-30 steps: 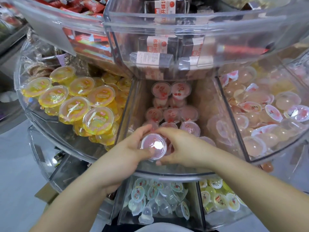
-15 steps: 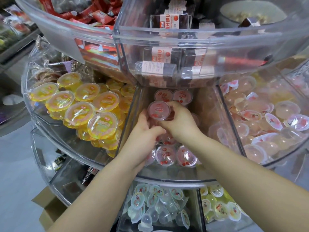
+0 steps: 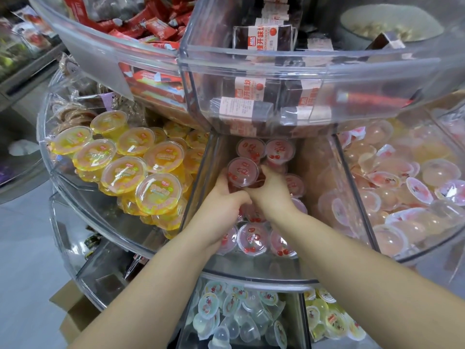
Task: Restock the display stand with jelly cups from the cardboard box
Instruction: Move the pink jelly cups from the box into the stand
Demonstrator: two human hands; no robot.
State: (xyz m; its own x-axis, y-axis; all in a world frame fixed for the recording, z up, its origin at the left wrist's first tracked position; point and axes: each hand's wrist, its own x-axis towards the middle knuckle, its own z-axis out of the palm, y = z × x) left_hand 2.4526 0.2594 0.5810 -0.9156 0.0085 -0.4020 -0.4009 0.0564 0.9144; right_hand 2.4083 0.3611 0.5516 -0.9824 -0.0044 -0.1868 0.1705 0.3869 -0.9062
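Both the left hand (image 3: 221, 197) and right hand (image 3: 270, 190) clasp one red jelly cup (image 3: 242, 172) deep in the display stand's (image 3: 251, 279) middle compartment, just in front of two cups at the back. Let go on that uneven pile beneath, it could tip and roll forward, knocking neighbours askew.

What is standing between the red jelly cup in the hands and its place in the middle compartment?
Nothing visible blocks it. Both hands, left and right, hold the red jelly cup over the stacked cups, just before the back row.
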